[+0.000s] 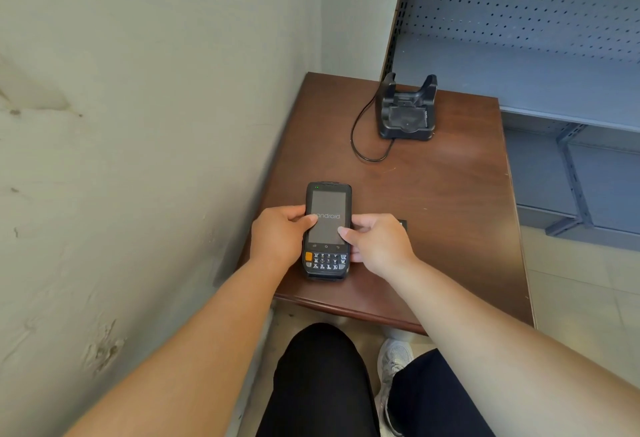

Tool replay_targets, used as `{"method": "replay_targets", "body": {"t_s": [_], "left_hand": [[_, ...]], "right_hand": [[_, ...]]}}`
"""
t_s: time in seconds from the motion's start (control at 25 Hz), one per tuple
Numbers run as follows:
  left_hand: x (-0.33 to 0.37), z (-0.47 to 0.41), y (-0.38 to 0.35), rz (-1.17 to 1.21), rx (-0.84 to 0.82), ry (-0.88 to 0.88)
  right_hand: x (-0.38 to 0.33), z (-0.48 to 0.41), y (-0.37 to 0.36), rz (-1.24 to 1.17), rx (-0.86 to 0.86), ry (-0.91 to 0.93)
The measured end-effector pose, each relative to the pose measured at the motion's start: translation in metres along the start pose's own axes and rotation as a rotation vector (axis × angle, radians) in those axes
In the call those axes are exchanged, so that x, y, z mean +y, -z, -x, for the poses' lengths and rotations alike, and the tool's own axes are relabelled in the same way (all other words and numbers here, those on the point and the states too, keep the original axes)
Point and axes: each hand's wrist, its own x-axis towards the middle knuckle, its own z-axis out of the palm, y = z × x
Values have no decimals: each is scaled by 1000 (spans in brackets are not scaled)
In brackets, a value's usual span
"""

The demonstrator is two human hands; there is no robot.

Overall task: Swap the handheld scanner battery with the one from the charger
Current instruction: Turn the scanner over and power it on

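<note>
Beyond the person's knees (322, 367), both hands, left hand (277, 235) and right hand (377, 242), are clamping their fingers (341, 230) on the scanner (327, 228), lying lengthwise on the table (450, 194), pointing away toward the charger (407, 111).

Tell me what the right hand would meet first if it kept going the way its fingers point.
The right hand points left, fingers already on the handheld scanner. Pushing on, it would likely meet the left hand gripping the opposite edge.
</note>
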Motion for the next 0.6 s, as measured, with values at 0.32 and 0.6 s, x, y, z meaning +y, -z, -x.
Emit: {"method": "replay_targets", "body": {"t_s": [0.32, 0.6], "left_hand": [[3, -18, -3, -86, 87, -51], [8, -22, -6, -151, 123, -95]], "right_hand": [[-3, -18, -6, -17, 10, 3], [-7, -26, -8, 70, 126, 21]]}}
